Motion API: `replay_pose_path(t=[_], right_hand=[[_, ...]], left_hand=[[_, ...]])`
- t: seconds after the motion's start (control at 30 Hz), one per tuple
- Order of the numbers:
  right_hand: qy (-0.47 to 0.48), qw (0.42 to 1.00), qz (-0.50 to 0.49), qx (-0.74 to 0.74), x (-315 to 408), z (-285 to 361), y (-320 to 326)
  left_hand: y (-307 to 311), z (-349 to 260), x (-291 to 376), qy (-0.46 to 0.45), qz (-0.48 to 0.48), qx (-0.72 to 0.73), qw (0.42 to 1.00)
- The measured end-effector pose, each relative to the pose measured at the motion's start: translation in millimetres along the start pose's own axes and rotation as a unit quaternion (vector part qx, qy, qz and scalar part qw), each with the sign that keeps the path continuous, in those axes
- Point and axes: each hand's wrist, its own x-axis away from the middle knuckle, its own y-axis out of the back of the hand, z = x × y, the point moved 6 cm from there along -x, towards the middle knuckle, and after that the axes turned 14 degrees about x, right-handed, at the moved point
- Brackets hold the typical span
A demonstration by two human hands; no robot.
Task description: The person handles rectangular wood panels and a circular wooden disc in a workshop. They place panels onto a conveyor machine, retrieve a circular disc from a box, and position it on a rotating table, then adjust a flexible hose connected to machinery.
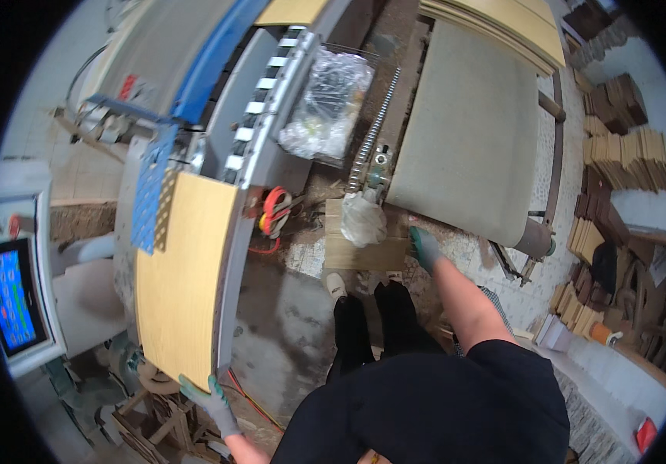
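Note:
My left hand, in a grey and green work glove, grips the near end of a light yellow wood-look board. The board lies lengthwise on the bed of a woodworking machine, and its far end reaches beside a perforated blue guard. My right hand, gloved the same way, hangs by the near end of a wide grey conveyor belt. Nothing shows in it, but its fingers are blurred and partly turned away. A white plastic bag is close to its left.
A lit control screen stands at far left. Red-handled scissors or pliers hang on the machine's side. A plastic-lined crate sits between machine and conveyor. Stacked boards line the right wall. Cables cross the floor.

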Motion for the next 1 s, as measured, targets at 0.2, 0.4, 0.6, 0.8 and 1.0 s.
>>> replay_pose_path(t=[0.2,0.4,0.6,0.8,1.0], right_hand=[[-0.111,0.994,-0.008,-0.019,-71,-11,-26],[-0.064,0.968,0.204,-0.129,-151,-38,-83],[-0.033,0.972,0.223,-0.066,-168,-5,-84],[-0.034,0.974,0.224,0.009,-151,20,-106],[-0.031,0.971,0.232,0.055,-139,32,-115]], left_hand=[[8,7,-2,-0.075,0.042,-0.029,0.996],[14,24,-11,-0.076,0.057,-0.007,0.995],[13,8,9,-0.051,0.035,0.0,0.998],[5,-13,12,-0.057,0.025,0.032,0.998],[8,-9,15,-0.039,0.026,0.07,0.996]])
